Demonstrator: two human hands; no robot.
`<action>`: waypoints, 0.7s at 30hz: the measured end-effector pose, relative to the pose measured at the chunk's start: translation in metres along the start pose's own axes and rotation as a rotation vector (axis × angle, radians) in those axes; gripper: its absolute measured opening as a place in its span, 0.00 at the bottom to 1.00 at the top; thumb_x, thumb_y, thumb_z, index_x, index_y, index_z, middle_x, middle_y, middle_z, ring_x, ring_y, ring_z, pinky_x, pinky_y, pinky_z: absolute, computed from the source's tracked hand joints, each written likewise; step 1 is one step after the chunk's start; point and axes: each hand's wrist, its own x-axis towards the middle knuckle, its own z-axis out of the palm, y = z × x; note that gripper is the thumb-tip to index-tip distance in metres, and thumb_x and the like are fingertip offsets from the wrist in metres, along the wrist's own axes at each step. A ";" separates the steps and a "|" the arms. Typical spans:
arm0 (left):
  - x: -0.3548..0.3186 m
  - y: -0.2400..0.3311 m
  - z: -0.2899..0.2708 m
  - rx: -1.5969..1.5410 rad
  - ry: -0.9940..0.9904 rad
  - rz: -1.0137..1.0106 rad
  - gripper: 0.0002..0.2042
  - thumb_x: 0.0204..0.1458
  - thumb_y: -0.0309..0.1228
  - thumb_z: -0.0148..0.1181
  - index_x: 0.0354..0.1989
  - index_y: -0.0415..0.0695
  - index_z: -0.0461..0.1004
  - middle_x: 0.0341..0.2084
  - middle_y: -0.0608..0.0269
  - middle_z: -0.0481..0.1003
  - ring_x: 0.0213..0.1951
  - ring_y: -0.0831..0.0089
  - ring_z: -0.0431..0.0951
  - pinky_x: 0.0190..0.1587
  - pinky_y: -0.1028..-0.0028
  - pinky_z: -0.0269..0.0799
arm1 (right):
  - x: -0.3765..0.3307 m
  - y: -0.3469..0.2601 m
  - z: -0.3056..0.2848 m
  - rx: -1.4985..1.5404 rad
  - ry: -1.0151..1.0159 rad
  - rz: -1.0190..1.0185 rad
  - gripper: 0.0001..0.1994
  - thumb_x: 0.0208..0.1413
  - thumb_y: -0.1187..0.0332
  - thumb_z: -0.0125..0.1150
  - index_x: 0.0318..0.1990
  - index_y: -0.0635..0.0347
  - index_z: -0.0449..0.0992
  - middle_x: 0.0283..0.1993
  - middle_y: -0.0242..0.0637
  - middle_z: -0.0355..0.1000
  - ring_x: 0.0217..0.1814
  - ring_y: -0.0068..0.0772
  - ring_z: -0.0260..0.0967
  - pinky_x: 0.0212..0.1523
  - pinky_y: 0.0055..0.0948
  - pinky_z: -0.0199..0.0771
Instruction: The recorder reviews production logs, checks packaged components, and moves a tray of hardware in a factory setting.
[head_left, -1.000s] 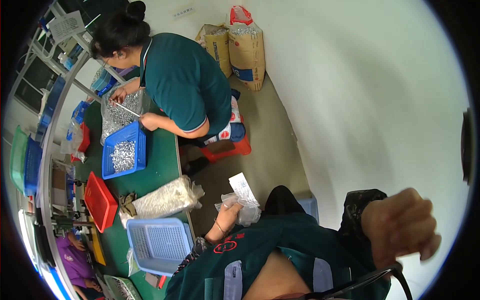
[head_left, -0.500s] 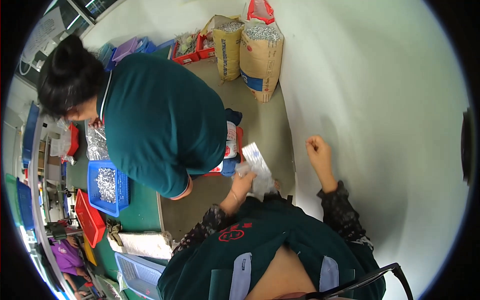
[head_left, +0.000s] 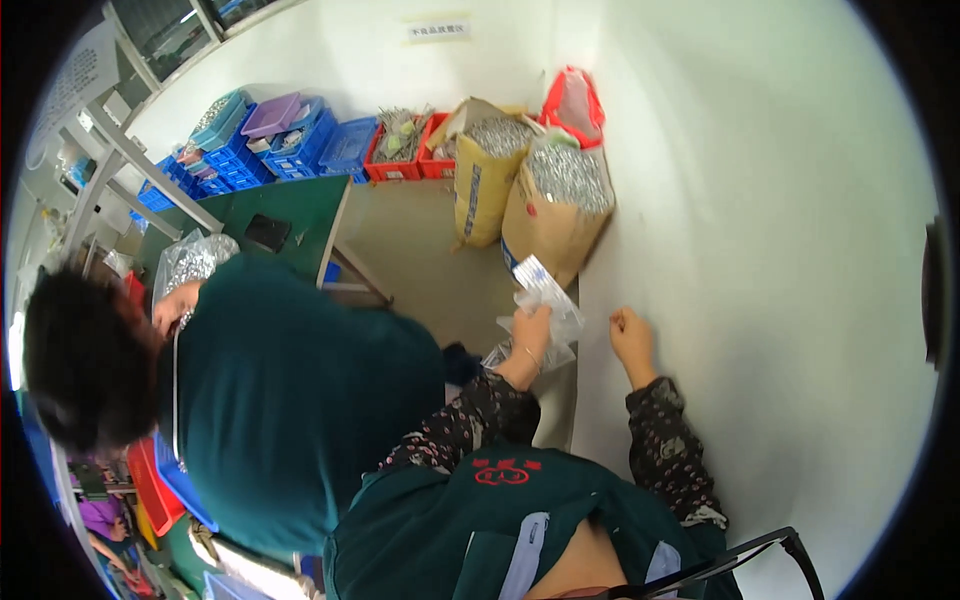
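My left hand (head_left: 530, 338) is closed around a clear plastic bag (head_left: 563, 320), held in front of me above the floor. A flat silvery-white printed piece (head_left: 540, 277) sticks up at the bag's top. Some dark and shiny bits show low in the bag, too small to name. My right hand (head_left: 632, 340) hangs beside the white wall with its fingers curled in, and nothing shows in it. Beyond my left hand stand two sacks, one yellow (head_left: 483, 190) and one brown (head_left: 545, 225), both heaped with small silvery pieces.
A co-worker in a dark green shirt (head_left: 300, 400) bends over the green table (head_left: 300, 205) close on my left. The white wall (head_left: 760, 300) runs along my right. Red crates (head_left: 397, 172) and stacked blue crates (head_left: 300, 150) line the back wall.
I have moved forward along the wall, so the sacks and crates are nearer. The bag in my left hand has shifted a little rightward and up. The co-worker now sits lower in view.
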 end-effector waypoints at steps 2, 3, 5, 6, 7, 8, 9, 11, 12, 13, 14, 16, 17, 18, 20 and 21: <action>-0.008 -0.002 -0.011 -0.015 -0.003 -0.004 0.08 0.37 0.28 0.49 0.20 0.34 0.68 0.14 0.67 0.66 0.17 0.79 0.63 0.19 0.79 0.57 | -0.017 -0.010 -0.002 -0.016 -0.027 0.016 0.04 0.40 0.71 0.48 0.27 0.57 0.67 0.22 0.42 0.67 0.26 0.44 0.65 0.26 0.37 0.63; -0.006 0.013 -0.015 -0.016 -0.006 -0.001 0.08 0.37 0.28 0.49 0.20 0.34 0.68 0.14 0.67 0.66 0.18 0.79 0.63 0.19 0.79 0.57 | -0.017 -0.023 -0.007 -0.051 -0.065 0.052 0.05 0.39 0.71 0.48 0.27 0.57 0.67 0.22 0.42 0.68 0.27 0.44 0.65 0.27 0.36 0.63; -0.006 0.049 -0.027 -0.054 -0.038 0.026 0.08 0.37 0.28 0.49 0.20 0.34 0.68 0.14 0.67 0.66 0.18 0.79 0.64 0.20 0.79 0.58 | -0.009 -0.054 -0.016 -0.096 -0.110 0.079 0.05 0.39 0.71 0.48 0.27 0.57 0.67 0.23 0.42 0.68 0.28 0.44 0.65 0.27 0.36 0.64; -0.009 0.067 -0.038 -0.076 -0.077 0.048 0.07 0.37 0.27 0.48 0.20 0.34 0.68 0.14 0.67 0.66 0.18 0.79 0.64 0.20 0.79 0.58 | -0.008 -0.072 -0.019 -0.072 -0.099 0.066 0.05 0.39 0.71 0.48 0.27 0.58 0.67 0.23 0.42 0.68 0.28 0.44 0.65 0.28 0.36 0.64; -0.010 0.085 -0.051 -0.084 -0.066 0.038 0.07 0.37 0.27 0.48 0.20 0.34 0.68 0.14 0.67 0.66 0.18 0.79 0.64 0.20 0.79 0.58 | -0.007 -0.090 -0.021 -0.048 -0.090 0.054 0.05 0.39 0.71 0.48 0.27 0.58 0.67 0.24 0.42 0.68 0.28 0.44 0.65 0.28 0.36 0.64; -0.004 0.106 -0.062 -0.178 -0.099 0.009 0.07 0.38 0.27 0.48 0.20 0.35 0.68 0.15 0.67 0.66 0.19 0.79 0.64 0.21 0.79 0.58 | -0.001 -0.106 -0.023 -0.057 -0.098 0.042 0.05 0.39 0.71 0.48 0.27 0.58 0.67 0.24 0.42 0.68 0.28 0.44 0.65 0.28 0.36 0.64; 0.003 0.125 -0.075 -0.273 -0.130 -0.019 0.06 0.38 0.26 0.47 0.20 0.35 0.68 0.15 0.67 0.67 0.19 0.79 0.65 0.21 0.80 0.59 | 0.006 -0.123 -0.023 -0.066 -0.112 0.033 0.05 0.39 0.71 0.48 0.28 0.58 0.67 0.24 0.42 0.68 0.29 0.43 0.66 0.28 0.35 0.64; 0.013 0.157 -0.101 -0.341 -0.114 -0.032 0.07 0.39 0.26 0.46 0.23 0.35 0.68 0.17 0.66 0.68 0.22 0.79 0.66 0.24 0.79 0.60 | 0.022 -0.154 -0.023 -0.089 -0.140 0.005 0.05 0.39 0.72 0.49 0.28 0.58 0.67 0.24 0.42 0.68 0.29 0.43 0.66 0.29 0.34 0.64; 0.018 0.174 -0.115 -0.396 -0.110 -0.041 0.08 0.41 0.26 0.45 0.27 0.35 0.69 0.20 0.65 0.69 0.24 0.78 0.68 0.26 0.79 0.62 | 0.032 -0.169 -0.023 -0.071 -0.133 -0.026 0.06 0.40 0.72 0.49 0.28 0.59 0.67 0.24 0.43 0.68 0.28 0.42 0.66 0.28 0.33 0.65; 0.027 0.193 -0.133 -0.418 -0.090 -0.041 0.08 0.41 0.26 0.45 0.27 0.35 0.69 0.20 0.65 0.69 0.24 0.78 0.68 0.26 0.79 0.62 | 0.043 -0.186 -0.022 -0.052 -0.128 -0.060 0.06 0.40 0.72 0.49 0.29 0.59 0.67 0.23 0.43 0.68 0.27 0.41 0.67 0.27 0.31 0.65; 0.031 0.209 -0.152 -0.449 -0.106 -0.074 0.08 0.40 0.26 0.45 0.27 0.35 0.69 0.20 0.65 0.69 0.24 0.78 0.67 0.25 0.80 0.62 | 0.045 -0.198 -0.025 -0.071 -0.149 -0.077 0.06 0.40 0.72 0.49 0.29 0.59 0.67 0.23 0.43 0.68 0.27 0.41 0.67 0.27 0.31 0.65; 0.033 0.241 -0.197 -0.473 -0.098 -0.114 0.08 0.40 0.25 0.45 0.28 0.35 0.69 0.21 0.65 0.69 0.23 0.78 0.67 0.25 0.80 0.61 | 0.048 -0.235 -0.012 0.087 -0.150 -0.114 0.06 0.41 0.74 0.48 0.30 0.61 0.67 0.20 0.41 0.68 0.23 0.33 0.67 0.24 0.26 0.64; 0.036 0.264 -0.223 -0.480 -0.069 -0.101 0.07 0.40 0.25 0.46 0.25 0.35 0.69 0.18 0.66 0.68 0.21 0.79 0.66 0.23 0.80 0.60 | 0.052 -0.260 -0.004 0.097 -0.161 -0.125 0.06 0.41 0.74 0.48 0.30 0.61 0.67 0.20 0.41 0.68 0.23 0.33 0.67 0.24 0.26 0.64; 0.041 0.281 -0.248 -0.484 -0.038 -0.095 0.07 0.39 0.25 0.46 0.23 0.36 0.69 0.16 0.68 0.67 0.19 0.81 0.65 0.20 0.81 0.59 | 0.051 -0.281 0.000 0.148 -0.232 -0.047 0.05 0.42 0.75 0.48 0.29 0.63 0.67 0.19 0.39 0.67 0.21 0.29 0.65 0.22 0.24 0.62; 0.055 0.307 -0.289 -0.470 -0.010 -0.082 0.06 0.39 0.25 0.46 0.24 0.36 0.68 0.16 0.68 0.67 0.19 0.81 0.65 0.21 0.81 0.59 | 0.056 -0.330 0.008 0.220 -0.319 0.027 0.05 0.42 0.76 0.47 0.29 0.64 0.67 0.17 0.37 0.66 0.19 0.24 0.63 0.21 0.21 0.61; 0.068 0.284 -0.271 -0.512 0.021 -0.053 0.06 0.39 0.24 0.45 0.24 0.36 0.68 0.17 0.68 0.67 0.19 0.80 0.65 0.21 0.80 0.59 | 0.077 -0.312 0.018 0.288 -0.405 0.008 0.05 0.42 0.77 0.46 0.29 0.64 0.66 0.17 0.34 0.64 0.18 0.21 0.61 0.20 0.18 0.60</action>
